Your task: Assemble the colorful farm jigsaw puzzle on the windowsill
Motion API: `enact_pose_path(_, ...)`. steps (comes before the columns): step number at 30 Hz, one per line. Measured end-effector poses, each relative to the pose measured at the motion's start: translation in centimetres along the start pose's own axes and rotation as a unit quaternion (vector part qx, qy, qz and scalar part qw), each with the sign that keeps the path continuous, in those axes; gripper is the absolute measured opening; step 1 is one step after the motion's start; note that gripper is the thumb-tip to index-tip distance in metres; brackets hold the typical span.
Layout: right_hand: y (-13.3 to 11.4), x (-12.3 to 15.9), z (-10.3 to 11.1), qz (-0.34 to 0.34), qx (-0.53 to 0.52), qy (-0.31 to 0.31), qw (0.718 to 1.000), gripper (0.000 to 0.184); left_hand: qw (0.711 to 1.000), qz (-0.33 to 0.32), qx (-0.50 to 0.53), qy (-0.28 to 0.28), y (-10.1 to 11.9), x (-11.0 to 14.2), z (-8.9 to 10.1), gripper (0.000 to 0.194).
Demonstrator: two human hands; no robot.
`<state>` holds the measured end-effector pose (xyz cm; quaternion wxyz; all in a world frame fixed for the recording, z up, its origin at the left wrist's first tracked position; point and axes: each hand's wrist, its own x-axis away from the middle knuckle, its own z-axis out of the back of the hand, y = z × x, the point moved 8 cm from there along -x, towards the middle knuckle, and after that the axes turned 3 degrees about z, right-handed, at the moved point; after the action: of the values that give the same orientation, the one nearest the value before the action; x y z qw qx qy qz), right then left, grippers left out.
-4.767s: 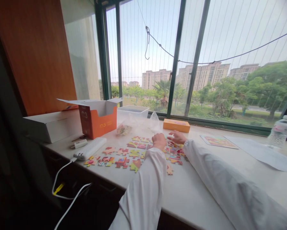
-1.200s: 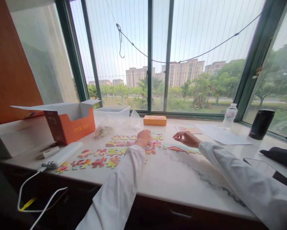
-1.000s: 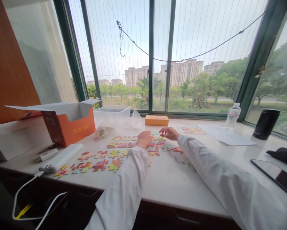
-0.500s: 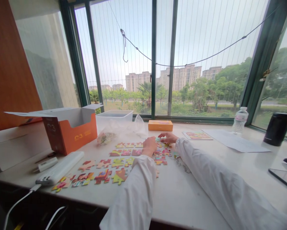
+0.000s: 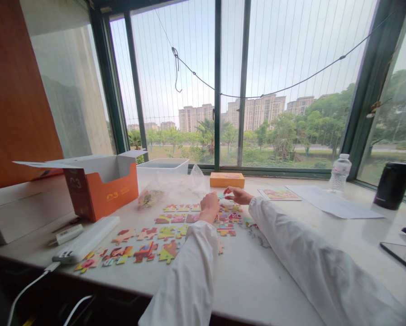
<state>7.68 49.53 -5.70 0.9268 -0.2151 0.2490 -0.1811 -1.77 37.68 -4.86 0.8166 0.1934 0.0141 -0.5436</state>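
Toward the back of the table my left hand point(image 5: 209, 206) has its fingers curled at a small green-blue puzzle piece point(image 5: 220, 195). It seems to grip the piece, though its fingertips are partly hidden. My right hand point(image 5: 239, 196) faces it from the right, fingers bent and a gap showing between thumb and forefinger. Below both hands lies a joined patch of puzzle pieces point(image 5: 227, 230), partly covered by my left hand. Loose puzzle pieces point(image 5: 166, 232) lie in rows to the left. Another piece point(image 5: 250, 222) lies beside my right sleeve.
An orange box point(image 5: 102, 192) stands at the left, near a white power bank point(image 5: 87, 240). Behind the rows are a plastic bag point(image 5: 170, 183) and white tub point(image 5: 164, 166). A small yellow box point(image 5: 226, 179), picture card point(image 5: 280, 194), paper point(image 5: 331, 201), bottle point(image 5: 340, 174) and black cup point(image 5: 393, 186) sit further right.
My left hand has shifted slightly left. The right hand's fingers have come a little away from the green-blue piece. The camera view has tilted slightly.
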Motion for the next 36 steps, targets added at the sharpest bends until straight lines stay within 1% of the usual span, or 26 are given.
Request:
enact_pose_path(2, -0.6, 0.6, 1.4, 0.013, -0.013, -0.002, 1.0, 0.025, 0.999, -0.028, -0.007, 0.016, 1.3, 0.1, 0.9, 0.027)
enact_pose_path(5, -1.3, 2.4, 4.1, 0.026, -0.027, -0.001, 0.999, 0.029, 0.998, -0.057, -0.008, 0.038, 3.6, 0.7, 2.1, 0.027)
enact_pose_path(8, -1.6, 5.5, 7.0, 0.027, -0.026, 0.006, 0.999, 0.035, 0.993, -0.102, 0.009, 0.057, 6.3, 1.8, 2.9, 0.026)
enact_pose_path(11, -1.7, 9.6, 9.5, 0.026, -0.038, 0.011, 0.999, 0.041, 0.985, -0.152, 0.049, 0.061, 9.2, 3.5, 2.9, 0.029)
enact_pose_path(14, -1.7, 14.3, 11.9, 0.027, -0.044, 0.014, 0.999, 0.043, 0.974, -0.199, 0.098, 0.037, 12.5, 5.1, 2.3, 0.038)
enact_pose_path(18, -0.8, 20.0, 14.7, 0.01, -0.07, -0.02, 0.997, 0.044, 0.958, -0.249, 0.142, -0.027, 17.6, 6.7, 0.8, 0.045)
enact_pose_path(20, 0.2, 22.3, 16.0, -0.017, -0.097, -0.035, 0.995, 0.047, 0.952, -0.262, 0.149, -0.053, 20.2, 7.2, -0.1, 0.047)
enact_pose_path(23, 2.4, 24.8, 17.7, -0.075, -0.122, -0.052, 0.988, 0.054, 0.952, -0.26, 0.142, -0.081, 23.6, 7.4, -1.9, 0.046)
enact_pose_path(26, 4.8, 26.2, 18.6, -0.122, -0.128, -0.066, 0.982, 0.061, 0.953, -0.254, 0.124, -0.108, 26.2, 7.7, -4.1, 0.045)
enact_pose_path(29, 6.7, 27.1, 18.5, -0.142, -0.114, -0.096, 0.979, 0.064, 0.953, -0.26, 0.096, -0.122, 27.6, 8.3, -6.0, 0.042)
enact_pose_path(32, 7.8, 27.5, 18.0, -0.155, -0.08, -0.128, 0.976, 0.064, 0.952, -0.268, 0.073, -0.126, 28.1, 8.7, -7.2, 0.04)
enact_pose_path(36, 7.9, 27.3, 17.4, -0.164, -0.029, -0.151, 0.974, 0.061, 0.948, -0.281, 0.044, -0.142, 27.8, 8.8, -7.9, 0.037)
